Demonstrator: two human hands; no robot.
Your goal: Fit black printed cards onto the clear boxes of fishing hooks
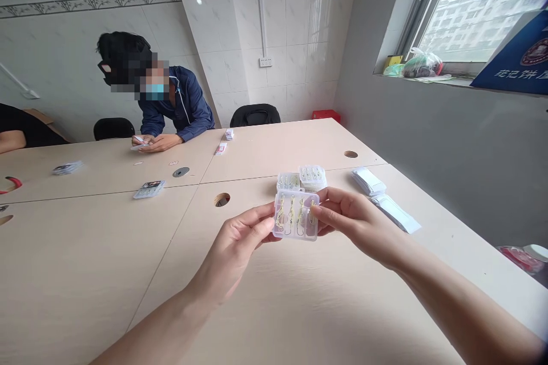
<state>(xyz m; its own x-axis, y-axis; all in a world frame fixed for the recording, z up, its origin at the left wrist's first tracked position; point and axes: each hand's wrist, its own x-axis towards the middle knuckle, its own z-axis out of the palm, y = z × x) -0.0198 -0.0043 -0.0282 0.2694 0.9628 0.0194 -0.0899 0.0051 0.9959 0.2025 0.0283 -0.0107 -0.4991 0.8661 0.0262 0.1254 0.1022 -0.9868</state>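
A clear box point(296, 231) of hooks point(291, 214) was held up between the left hand point(234, 245) and the right hand point(356, 218) above the near side of a pale table point(321, 296).
The left hand pinched the box's left edge between thumb and fingers; the right hand grasped its upper right corner, thumb over the front. The hooks, partly yellowish, stood in side-by-side compartments. Just beyond the box, a left stack of similar boxes point(288, 182) stood next to a right stack of similar boxes point(312, 175). Farther right lay white packets point(369, 181) in two adjoining piles. At the far left, a person in a dark blue jacket point(190, 102) leaned on the table, holding a white card point(139, 147).
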